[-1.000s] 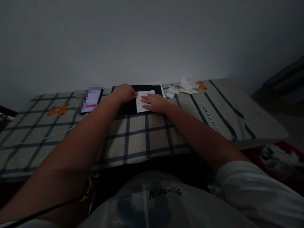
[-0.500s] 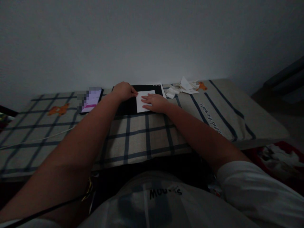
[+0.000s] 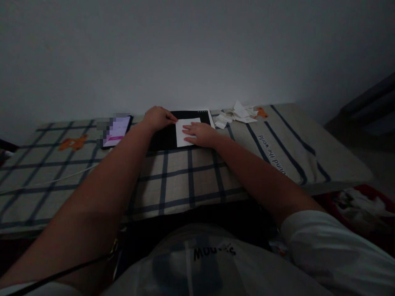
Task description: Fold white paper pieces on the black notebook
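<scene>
A white sheet of paper [image 3: 184, 125] lies on a black board [image 3: 166, 137] at the far side of the checked cloth. My right hand [image 3: 200, 133] rests flat on the paper's lower right part, fingers spread and pointing left. My left hand [image 3: 158, 117] sits at the paper's upper left corner, fingertips touching its edge, fingers curled; whether it pinches the paper cannot be told in the dim light.
A lit phone [image 3: 116, 130] lies left of the board. A heap of white paper scraps [image 3: 236, 114] sits to the right near the wall. A white cable [image 3: 55, 179] runs across the checked cloth [image 3: 191, 181]. Red and white fabric [image 3: 354, 201] lies low right.
Both hands stay on the paper almost unmoved; the left hand has shifted slightly along the top left corner. The view has drifted a little.
</scene>
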Demonstrator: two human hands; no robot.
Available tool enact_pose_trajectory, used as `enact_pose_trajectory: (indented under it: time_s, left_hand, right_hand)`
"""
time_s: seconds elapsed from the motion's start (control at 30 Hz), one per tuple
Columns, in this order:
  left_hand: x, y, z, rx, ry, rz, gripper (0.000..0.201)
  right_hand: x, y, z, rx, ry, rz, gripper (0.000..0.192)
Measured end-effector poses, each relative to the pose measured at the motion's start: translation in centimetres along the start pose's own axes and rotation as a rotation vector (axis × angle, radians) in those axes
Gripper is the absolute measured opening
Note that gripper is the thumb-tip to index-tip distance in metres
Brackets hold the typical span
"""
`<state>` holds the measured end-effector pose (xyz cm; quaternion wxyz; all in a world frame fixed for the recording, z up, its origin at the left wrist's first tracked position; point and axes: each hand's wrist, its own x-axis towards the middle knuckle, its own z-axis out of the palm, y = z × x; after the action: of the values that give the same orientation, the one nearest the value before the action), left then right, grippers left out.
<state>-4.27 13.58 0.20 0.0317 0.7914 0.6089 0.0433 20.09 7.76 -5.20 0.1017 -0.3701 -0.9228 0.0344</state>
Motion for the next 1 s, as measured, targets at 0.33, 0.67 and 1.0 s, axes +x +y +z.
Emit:
enact_pose_trajectory:
  time_s: [0.33, 0.67, 1.0]
  left_hand:
    - [0.1, 1.0, -0.6, 0.045, -0.008, -0.006, 0.034]
    - [0.1, 0.8, -0.7, 0.083, -0.055, 0.015, 0.038]
    - [-0.2, 0.5, 0.3, -0.03, 0.03, 0.002, 0.033]
  right_hand:
    - [-0.2, -0.4, -0.5, 0.016, -0.02, 0.022, 0.055]
    - [-0.1, 0.0, -0.1, 0.008, -0.005, 0.002, 0.055]
    - [-0.1, -0.1, -0.2, -0.018, -0.019, -0.009, 0.056]
